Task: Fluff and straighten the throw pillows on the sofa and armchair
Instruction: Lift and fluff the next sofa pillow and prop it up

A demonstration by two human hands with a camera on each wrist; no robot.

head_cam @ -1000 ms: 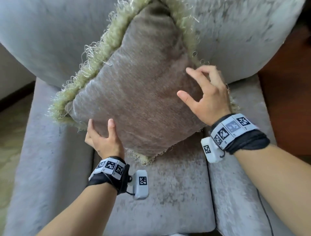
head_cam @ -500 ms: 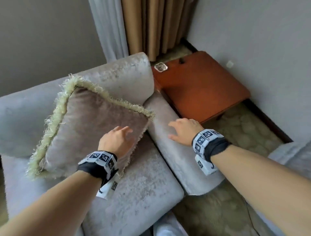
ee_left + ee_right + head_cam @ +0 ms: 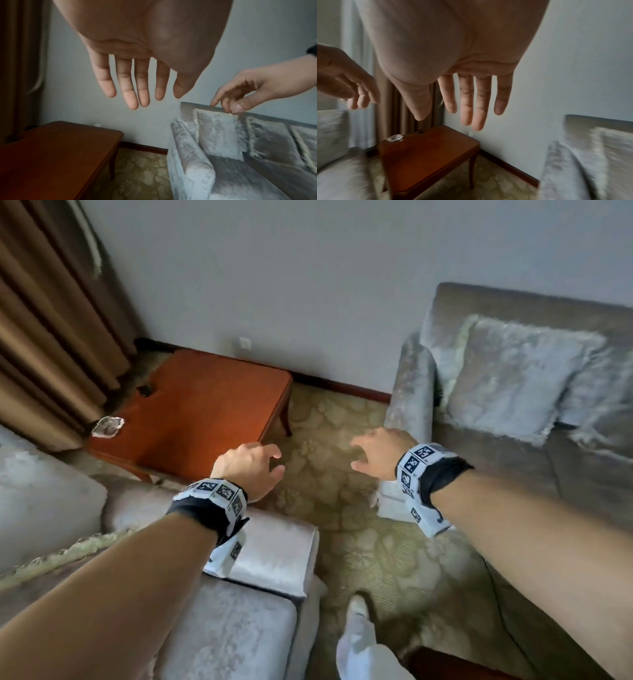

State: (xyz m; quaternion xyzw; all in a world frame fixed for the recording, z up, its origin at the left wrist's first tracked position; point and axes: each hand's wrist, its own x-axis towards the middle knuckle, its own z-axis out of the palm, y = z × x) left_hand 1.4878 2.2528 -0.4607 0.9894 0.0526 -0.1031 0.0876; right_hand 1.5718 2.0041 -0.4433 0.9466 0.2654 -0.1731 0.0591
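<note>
A grey throw pillow with a pale fringe leans against the back of the grey sofa at the right. In the left wrist view this pillow has a second one beside it. The armchair is at the lower left, with only the fringe of its pillow showing. My left hand and right hand hover over the carpet between the two seats. Both hold nothing. The wrist views show the left hand and the right hand with fingers straight and spread.
A red-brown wooden side table stands in the corner between armchair and sofa, with a glass ashtray on its left edge. Brown curtains hang at the far left. A foot in white stands on the patterned carpet.
The view has swung right, from the armchair toward the sofa. My left hand has left the armchair pillow and my right hand has left the armrest; both now hang in the air.
</note>
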